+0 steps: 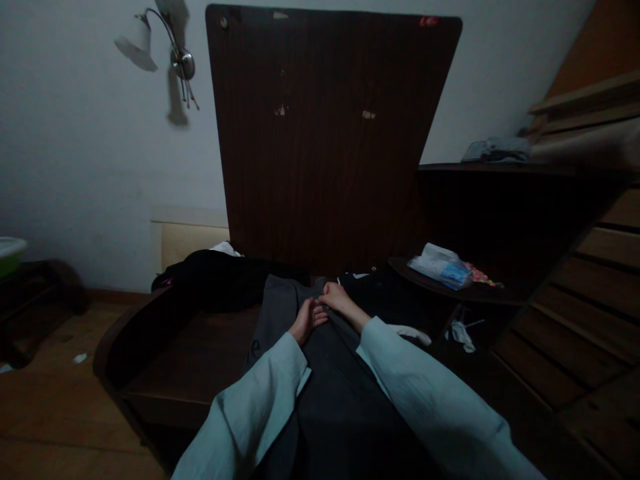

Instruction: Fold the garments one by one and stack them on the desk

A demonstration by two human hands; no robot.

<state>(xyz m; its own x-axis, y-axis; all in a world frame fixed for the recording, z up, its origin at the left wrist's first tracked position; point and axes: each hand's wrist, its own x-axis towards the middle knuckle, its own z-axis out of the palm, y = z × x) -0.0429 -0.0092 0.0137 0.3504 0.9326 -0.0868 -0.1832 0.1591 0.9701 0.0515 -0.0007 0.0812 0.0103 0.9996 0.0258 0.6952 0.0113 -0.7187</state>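
A dark grey garment (325,373) lies spread over the wooden surface and runs down toward me; its exact kind is hard to tell in the dim light. Near its far end, my left hand (309,320) has its fingers curled at the cloth, palm partly turned up. My right hand (340,298) is closed in a pinch on the same garment, just right of the left hand and close against it. Whatever small part of the cloth sits between the fingertips is hidden. Light green-blue sleeves cover both arms.
A dark board (325,133) stands upright behind. Black clothing (220,277) lies at the back left of the wooden cabinet top (185,360). On the right, a shelf holds a plastic packet (440,265). A wall lamp (140,43) hangs upper left; wooden slats (585,320) stand far right.
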